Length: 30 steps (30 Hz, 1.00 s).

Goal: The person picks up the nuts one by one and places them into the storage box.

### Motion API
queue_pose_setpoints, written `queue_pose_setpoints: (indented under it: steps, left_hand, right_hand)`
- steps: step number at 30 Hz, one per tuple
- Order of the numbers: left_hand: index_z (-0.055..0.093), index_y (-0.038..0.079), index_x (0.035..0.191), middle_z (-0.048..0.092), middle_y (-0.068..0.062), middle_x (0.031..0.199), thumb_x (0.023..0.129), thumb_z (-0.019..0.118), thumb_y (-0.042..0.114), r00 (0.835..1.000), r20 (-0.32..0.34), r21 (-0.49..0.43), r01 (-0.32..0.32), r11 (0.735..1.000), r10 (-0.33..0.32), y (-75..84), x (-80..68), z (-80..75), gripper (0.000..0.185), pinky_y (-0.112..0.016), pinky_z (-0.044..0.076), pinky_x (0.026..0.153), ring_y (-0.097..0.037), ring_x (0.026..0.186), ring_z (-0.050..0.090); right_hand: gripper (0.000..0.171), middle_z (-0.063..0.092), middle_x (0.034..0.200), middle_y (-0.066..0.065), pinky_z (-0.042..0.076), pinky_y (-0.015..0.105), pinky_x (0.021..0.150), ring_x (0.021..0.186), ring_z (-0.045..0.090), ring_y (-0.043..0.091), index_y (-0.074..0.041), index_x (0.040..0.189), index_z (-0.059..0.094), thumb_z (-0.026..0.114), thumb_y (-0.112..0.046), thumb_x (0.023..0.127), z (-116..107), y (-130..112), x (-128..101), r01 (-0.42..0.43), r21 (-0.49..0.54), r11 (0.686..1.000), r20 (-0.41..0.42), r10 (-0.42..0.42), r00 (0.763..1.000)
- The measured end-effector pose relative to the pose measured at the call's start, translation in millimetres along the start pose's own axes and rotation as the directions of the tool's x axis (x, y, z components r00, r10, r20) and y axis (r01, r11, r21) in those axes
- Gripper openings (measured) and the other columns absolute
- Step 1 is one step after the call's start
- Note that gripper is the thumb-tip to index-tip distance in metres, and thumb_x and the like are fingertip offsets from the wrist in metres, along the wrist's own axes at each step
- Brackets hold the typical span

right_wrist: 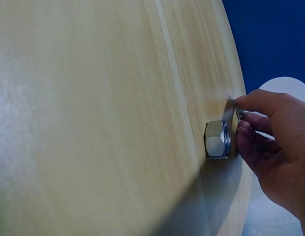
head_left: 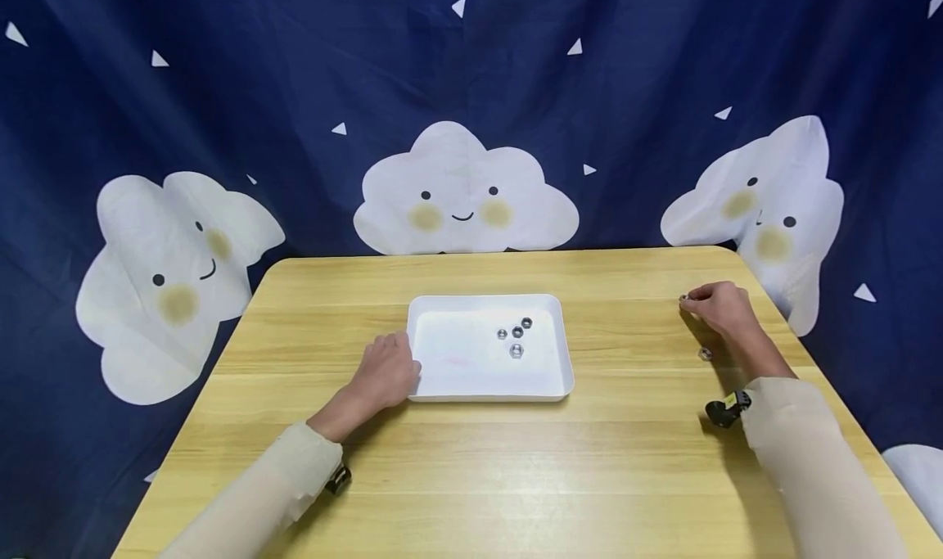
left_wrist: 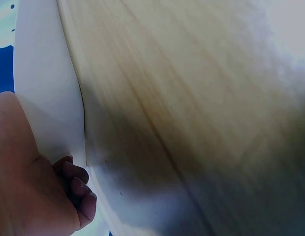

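Observation:
A white tray (head_left: 457,362) sits mid-table holding several small metal nuts (head_left: 516,350). My left hand (head_left: 383,375) rests on the table against the tray's left edge. In the left wrist view its fingers (left_wrist: 76,189) lie loosely curled beside the tray wall (left_wrist: 44,88), not wrapped round it. Far right, my right hand (head_left: 718,305) pinches a small nut (head_left: 683,298) at its fingertips, just above the tabletop. The right wrist view shows that pinched nut (right_wrist: 238,112) between the fingertips of my right hand (right_wrist: 270,142). A larger hex nut (right_wrist: 216,139) lies on the wood just beside it.
The loose hex nut (head_left: 706,353) lies on the wooden table (head_left: 589,461) near my right wrist, close to the right edge. A dark blue cloth with cloud faces (head_left: 464,195) hangs behind the table's far edge.

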<state>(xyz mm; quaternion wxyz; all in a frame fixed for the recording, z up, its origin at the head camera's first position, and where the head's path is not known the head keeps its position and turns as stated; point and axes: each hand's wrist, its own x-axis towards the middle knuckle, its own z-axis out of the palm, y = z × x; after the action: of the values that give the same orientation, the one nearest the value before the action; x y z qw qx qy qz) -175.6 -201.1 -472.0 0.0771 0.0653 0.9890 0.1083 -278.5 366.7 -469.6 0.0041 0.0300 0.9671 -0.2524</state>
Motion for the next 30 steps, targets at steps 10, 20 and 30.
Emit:
queue_pose_setpoints:
  steps: [10,20,30]
  left_hand:
    - [0.051,-0.001,0.103,0.05,-0.011,0.091,0.099,0.051,0.025,1.0,-0.002,-0.01,0.001,1.0,-0.001,-0.7,-0.8,-0.3,0.027,-0.04,0.038,0.081,-0.029,0.088,0.046]
    - [0.052,-0.001,0.105,0.05,-0.011,0.091,0.1,0.052,0.026,1.0,-0.002,0.004,-0.002,1.0,0.002,0.0,-0.9,0.3,0.028,-0.04,0.039,0.082,-0.029,0.09,0.048]
    - [0.052,-0.002,0.106,0.051,-0.011,0.092,0.1,0.053,0.026,1.0,-0.008,0.001,-0.003,1.0,0.003,-0.7,-1.0,0.2,0.029,-0.042,0.04,0.085,-0.03,0.092,0.048]
  right_hand:
    - [0.037,0.077,0.102,0.024,0.046,0.025,0.063,0.095,0.066,0.039,0.006,0.106,0.077,0.074,-0.028,0.092,-0.4,0.4,4.8,0.0,-0.004,1.0,-0.013,0.0,1.0]
    - [0.036,0.077,0.092,0.021,0.045,0.027,0.064,0.091,0.066,0.037,0.006,0.096,0.078,0.075,-0.029,0.089,0.2,1.0,7.4,-0.021,-0.025,0.999,0.015,0.021,1.0]
    - [0.027,0.075,0.082,0.014,0.043,0.025,0.064,0.083,0.065,0.032,0.0,0.084,0.077,0.074,-0.026,0.086,-1.9,-1.8,6.6,0.008,-0.065,0.998,0.029,-0.007,1.0]
